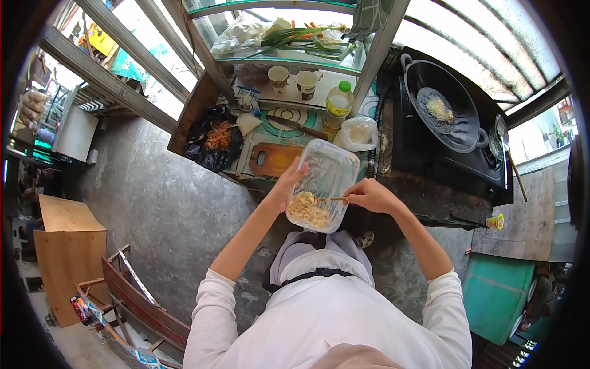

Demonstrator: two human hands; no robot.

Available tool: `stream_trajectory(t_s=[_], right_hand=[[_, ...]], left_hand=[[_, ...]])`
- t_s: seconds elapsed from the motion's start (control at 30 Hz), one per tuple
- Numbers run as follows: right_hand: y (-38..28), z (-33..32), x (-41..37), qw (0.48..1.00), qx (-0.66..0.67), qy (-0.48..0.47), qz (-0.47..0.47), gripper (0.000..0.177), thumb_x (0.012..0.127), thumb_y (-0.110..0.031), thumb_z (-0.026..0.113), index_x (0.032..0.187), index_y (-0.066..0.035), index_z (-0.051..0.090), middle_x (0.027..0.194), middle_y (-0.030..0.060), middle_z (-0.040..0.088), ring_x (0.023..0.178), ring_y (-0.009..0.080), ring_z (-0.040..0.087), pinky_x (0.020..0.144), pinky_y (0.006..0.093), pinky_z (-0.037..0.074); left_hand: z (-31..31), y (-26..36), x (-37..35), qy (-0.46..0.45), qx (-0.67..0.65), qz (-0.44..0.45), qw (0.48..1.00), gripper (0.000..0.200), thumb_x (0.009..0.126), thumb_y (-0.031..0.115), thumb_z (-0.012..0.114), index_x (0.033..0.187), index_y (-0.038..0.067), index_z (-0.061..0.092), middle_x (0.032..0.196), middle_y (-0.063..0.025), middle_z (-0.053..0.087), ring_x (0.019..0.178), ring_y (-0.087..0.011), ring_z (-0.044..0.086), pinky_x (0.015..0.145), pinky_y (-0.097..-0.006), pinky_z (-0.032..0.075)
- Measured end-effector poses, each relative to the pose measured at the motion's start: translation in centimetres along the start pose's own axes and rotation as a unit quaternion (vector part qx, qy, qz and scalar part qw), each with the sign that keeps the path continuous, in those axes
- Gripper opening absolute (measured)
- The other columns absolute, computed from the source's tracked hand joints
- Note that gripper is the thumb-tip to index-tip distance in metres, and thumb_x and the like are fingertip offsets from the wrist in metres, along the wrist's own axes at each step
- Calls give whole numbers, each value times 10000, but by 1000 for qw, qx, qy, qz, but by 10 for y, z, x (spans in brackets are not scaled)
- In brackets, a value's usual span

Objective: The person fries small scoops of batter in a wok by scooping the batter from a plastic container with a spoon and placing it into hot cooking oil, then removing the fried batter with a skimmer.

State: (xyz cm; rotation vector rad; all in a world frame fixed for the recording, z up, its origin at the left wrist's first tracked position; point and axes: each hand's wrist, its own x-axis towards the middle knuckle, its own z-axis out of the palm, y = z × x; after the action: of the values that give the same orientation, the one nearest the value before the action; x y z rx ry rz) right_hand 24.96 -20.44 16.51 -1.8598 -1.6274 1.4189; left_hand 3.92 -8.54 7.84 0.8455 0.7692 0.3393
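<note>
My left hand [289,187] grips the left side of a clear plastic container [332,161], held tilted in front of my body. A lumpy, pale yellow mixture [307,210] has gathered at its lower end. With my right hand [370,196] I pinch a thin brownish utensil [335,198] whose far end is in the mixture; whether it is a spoon or a fork is hidden. To the right, a black wok [442,104] sits on a stove [424,163], with a pale piece of food [439,111] in bubbling oil.
Behind the container are a wooden cutting board [275,159], a knife [298,127], an oil bottle [338,101] and a white plastic bag [359,134]. A black bag [212,140] holds orange shreds. Two paper cups [306,85] stand farther back. A metal strainer [496,142] lies right of the wok.
</note>
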Motion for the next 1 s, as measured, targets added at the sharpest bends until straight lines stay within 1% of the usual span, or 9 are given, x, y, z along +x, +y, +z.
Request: stream_trajectory(t_s=[0.03,0.13,0.33,0.43,0.53,0.63,0.77,0.9,1.0], right_hand=[[-4,2,-3,1000,-10,17,7,216,754,-203,545,830,-63,690,596,121,588,516,211,521,538,312,405],[-5,16,-12,997,38,66,-5,226,761,-198,532,832,-37,675,584,140,571,498,234,517,523,322,403],[-23,57,-24,990,84,116,10,243,801,-178,482,846,-1,643,604,177,566,542,278,563,541,352,422],[-35,75,-32,983,107,149,12,228,809,-147,473,848,12,633,588,173,555,511,259,546,516,345,409],[-37,87,-38,976,138,167,16,217,813,-130,477,847,27,622,573,169,545,479,229,517,492,330,388],[-33,94,-39,971,159,179,21,213,814,-128,487,847,38,617,554,155,527,457,183,472,473,310,365],[-21,98,-40,970,179,161,41,222,818,-141,494,861,36,623,529,109,487,457,123,419,461,295,341],[-11,102,-40,964,211,154,52,225,813,-143,501,851,32,638,534,54,492,473,92,403,458,278,327],[0,96,-38,928,350,83,97,214,826,-133,498,852,26,640,514,9,462,432,71,348,412,249,278]], left_hand=[[-1,-3,1,10,-19,39,999,927,788,524,575,1415,67,67,1432,-109,202,1324,-235,160,1067,-387,84],[7,0,-12,100,-95,134,981,619,853,498,494,1313,120,325,1250,-75,420,1125,-211,440,912,-331,389],[-9,-27,1,174,-201,304,915,648,853,512,477,1290,63,308,1233,-101,426,1114,-238,452,930,-386,388],[-16,-33,4,196,-158,326,911,821,839,541,482,1423,128,78,1410,-124,201,1293,-252,215,1043,-368,181],[10,-14,-8,318,-26,353,879,818,837,541,487,1425,146,77,1392,-141,187,1262,-263,247,1034,-380,191],[18,-13,-12,390,27,287,875,809,841,536,486,1426,158,75,1341,-157,220,1224,-284,278,1017,-391,213],[18,-25,-12,435,99,197,873,867,784,621,496,1425,194,97,1272,-166,264,1209,-301,247,987,-452,220],[20,-34,-12,492,170,103,848,917,716,695,511,1418,235,142,1253,-160,275,1209,-303,204,965,-500,212],[21,-33,-16,498,184,75,844,922,702,701,524,1415,238,165,1255,-163,278,1211,-308,198,964,-515,200]])
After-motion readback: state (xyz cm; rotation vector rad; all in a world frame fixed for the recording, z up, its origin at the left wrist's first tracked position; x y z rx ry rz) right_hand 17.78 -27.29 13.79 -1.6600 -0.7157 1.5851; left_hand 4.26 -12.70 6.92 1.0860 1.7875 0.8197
